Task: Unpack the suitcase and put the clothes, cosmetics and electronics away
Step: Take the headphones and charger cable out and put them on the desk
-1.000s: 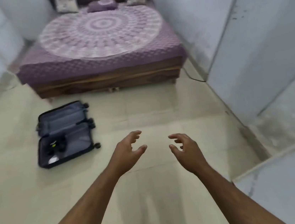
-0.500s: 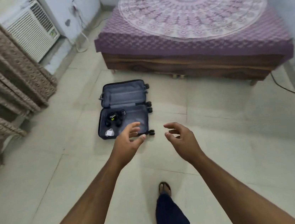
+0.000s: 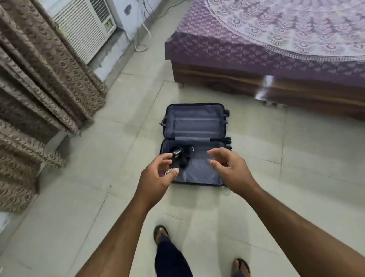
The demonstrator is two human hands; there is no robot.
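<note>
The dark blue hard-shell suitcase (image 3: 194, 143) lies open on the floor, nearly unpacked, only black electronics (image 3: 180, 156) at its near-left corner, left hand (image 3: 156, 178) and right hand (image 3: 229, 168) loose and empty.

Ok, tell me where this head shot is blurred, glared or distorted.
Head view: soft, even light, with faint shadows on the floor tiles. Motion blur smears the bed, and a pale streak crosses its wooden frame. Wide-angle bending curves the curtain and stretches the forearms. The open suitcase and both hands, left hand and right hand, are slightly soft.
</note>
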